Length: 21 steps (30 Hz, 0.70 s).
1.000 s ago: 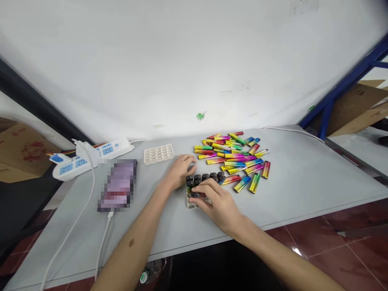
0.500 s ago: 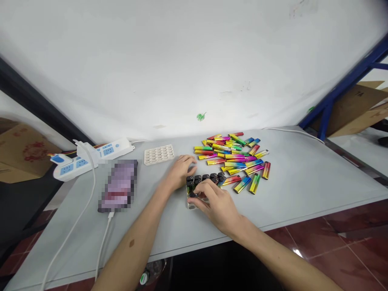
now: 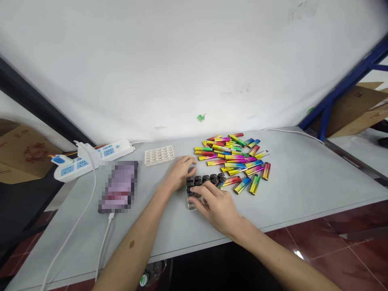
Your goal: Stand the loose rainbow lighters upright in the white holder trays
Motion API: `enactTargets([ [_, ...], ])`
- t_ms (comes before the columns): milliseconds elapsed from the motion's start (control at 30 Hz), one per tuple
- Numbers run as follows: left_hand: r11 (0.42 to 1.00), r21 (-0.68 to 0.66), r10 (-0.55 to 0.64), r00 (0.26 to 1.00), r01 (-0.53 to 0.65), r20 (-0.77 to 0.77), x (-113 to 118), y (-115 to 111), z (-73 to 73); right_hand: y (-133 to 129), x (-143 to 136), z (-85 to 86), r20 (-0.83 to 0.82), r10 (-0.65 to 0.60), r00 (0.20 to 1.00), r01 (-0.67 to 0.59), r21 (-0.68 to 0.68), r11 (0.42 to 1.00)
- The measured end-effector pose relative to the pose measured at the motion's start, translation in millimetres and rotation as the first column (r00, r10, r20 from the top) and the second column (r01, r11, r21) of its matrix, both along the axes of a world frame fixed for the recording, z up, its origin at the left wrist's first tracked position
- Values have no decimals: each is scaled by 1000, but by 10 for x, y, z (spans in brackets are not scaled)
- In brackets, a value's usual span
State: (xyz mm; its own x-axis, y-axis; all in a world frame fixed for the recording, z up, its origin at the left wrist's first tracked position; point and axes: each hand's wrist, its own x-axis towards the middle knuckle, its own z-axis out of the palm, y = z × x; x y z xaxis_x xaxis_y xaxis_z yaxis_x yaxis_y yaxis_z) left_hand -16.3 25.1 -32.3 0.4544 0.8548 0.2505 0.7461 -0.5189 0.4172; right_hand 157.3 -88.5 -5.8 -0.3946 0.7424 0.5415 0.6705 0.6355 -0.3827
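White tray (image 3: 191, 207), one: on the table (image 3: 291, 169), in front of the person; near part largely covered by the right hand.
Black-capped sticks (image 3: 206, 178), several: upright in the tray's far rows, caps up.
Right hand (image 3: 222, 207), one: thumb and forefinger at the tray's left side, close about a stick; whether they grip it or have let go, cannot tell.
Left hand (image 3: 179, 173), one: beside the tray's far left corner, fingers loosely bent, nothing seen within them; contact with the tray unclear.
Step in hand, as judged: seating a stick upright in its hole. Next move calls for a straight downward press, neighbours undisturbed.
Loose shiny sticks (image 3: 235, 157), many: lying heaped beyond and right of the tray.
Second tray (image 3: 159, 155), one: farther back, left.
Phone (image 3: 121, 184), one: far left, cable attached.
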Motion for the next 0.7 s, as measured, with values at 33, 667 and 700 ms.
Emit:
enactTargets([
  [33,1000,0,1,1000,-1,-4,-1,2,-5,-7,0,-5,3,-7,1000,7,-6,1000],
  [667,1000,25,-4,1000,4,-17,-19,52,-79,-87,15,-185,0,29,1000,-29,-62,998],
  [700,1000,24,-4,1000,5,-15,-18,51,-76,-95,26,-174,0,32,999,-32,-57,998],
])
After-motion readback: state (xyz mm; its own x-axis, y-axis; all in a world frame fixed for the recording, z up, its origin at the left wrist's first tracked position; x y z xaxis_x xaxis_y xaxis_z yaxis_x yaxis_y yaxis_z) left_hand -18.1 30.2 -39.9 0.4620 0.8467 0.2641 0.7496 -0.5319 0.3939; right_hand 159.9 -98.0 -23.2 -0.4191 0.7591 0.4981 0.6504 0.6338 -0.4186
